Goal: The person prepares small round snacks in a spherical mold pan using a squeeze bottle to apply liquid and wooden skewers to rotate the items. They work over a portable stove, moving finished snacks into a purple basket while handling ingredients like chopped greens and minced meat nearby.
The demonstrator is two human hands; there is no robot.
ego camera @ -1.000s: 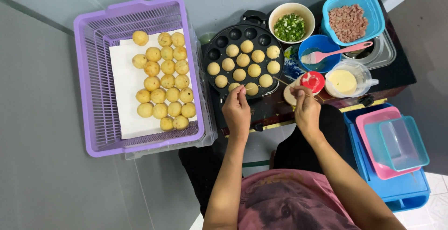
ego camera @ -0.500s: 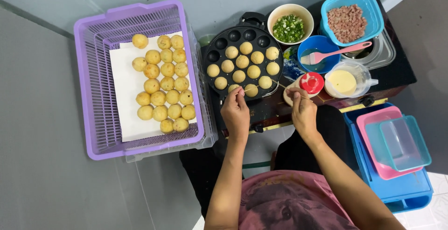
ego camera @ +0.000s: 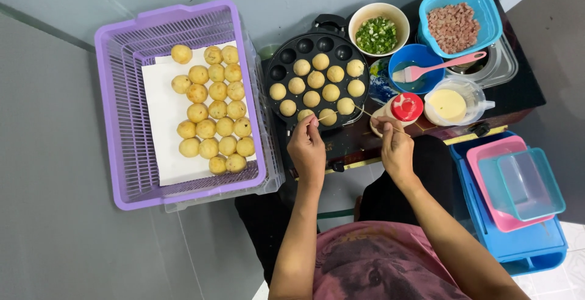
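A round black pan (ego camera: 285, 56) with hollows holds several pale dough balls (ego camera: 312, 98). My left hand (ego camera: 307, 148) pinches a thin wooden skewer (ego camera: 326, 116) whose tip touches a ball at the pan's near edge. My right hand (ego camera: 396, 149) grips a second skewer (ego camera: 373, 116) that reaches toward the same near row. To the left, a purple basket (ego camera: 119, 111) lined with white paper carries several golden fried balls (ego camera: 213, 117).
A red-capped squeeze bottle (ego camera: 403, 108) stands by my right hand. Behind are a bowl of chopped greens (ego camera: 378, 34), a blue bowl with a pink brush (ego camera: 420, 70), a blue tub of minced meat (ego camera: 454, 26) and a batter jug (ego camera: 450, 104). Stacked plastic tubs (ego camera: 518, 190) sit right.
My hands have shifted slightly toward the pan's near edge. Both skewers now point at the front row of balls.
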